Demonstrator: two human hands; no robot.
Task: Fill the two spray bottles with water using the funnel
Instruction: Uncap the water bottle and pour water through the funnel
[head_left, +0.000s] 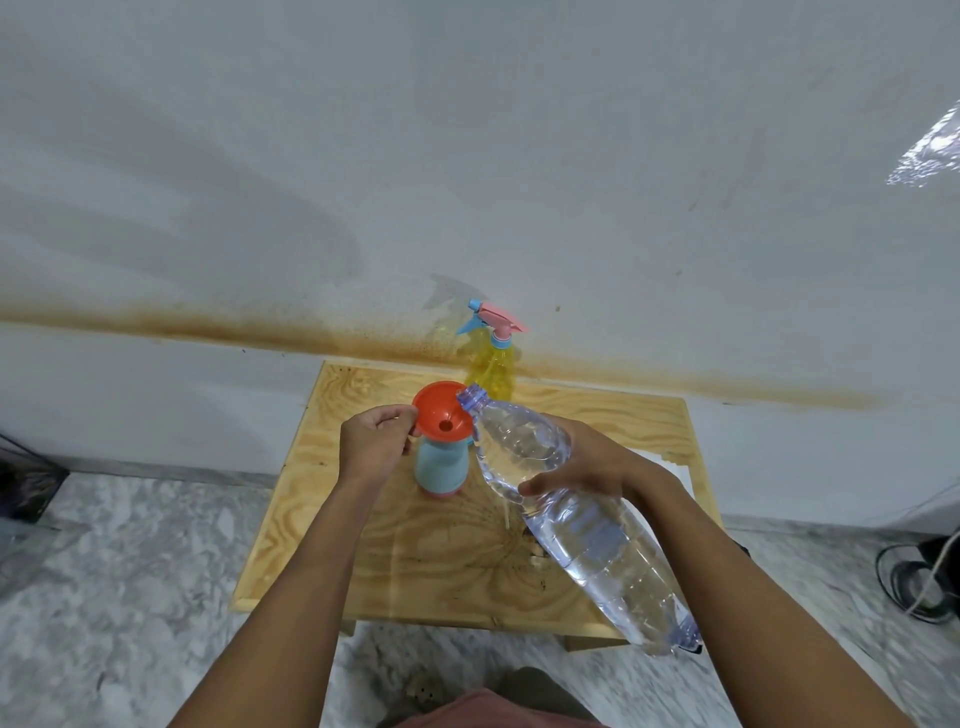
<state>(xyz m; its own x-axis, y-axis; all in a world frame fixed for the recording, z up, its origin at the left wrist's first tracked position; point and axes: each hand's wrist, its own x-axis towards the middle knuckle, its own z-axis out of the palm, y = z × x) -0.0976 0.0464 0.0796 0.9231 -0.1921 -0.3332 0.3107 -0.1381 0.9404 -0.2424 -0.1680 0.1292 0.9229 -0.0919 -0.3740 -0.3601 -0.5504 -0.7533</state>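
A plain indoor room is recorded, seemingly domestic; a white painted wall (467, 156) is marked by a rust-brown stain band (249, 330); the floor (130, 571) is laid in grey marbled tile. A low plywood table (441, 566) is set by the wall; coiled cables (906, 577) are noted on the floor.

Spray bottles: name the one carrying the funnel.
The pale blue plastic spray bottle, topped by the orange funnel; the yellow spray bottle behind wears its pink trigger head.
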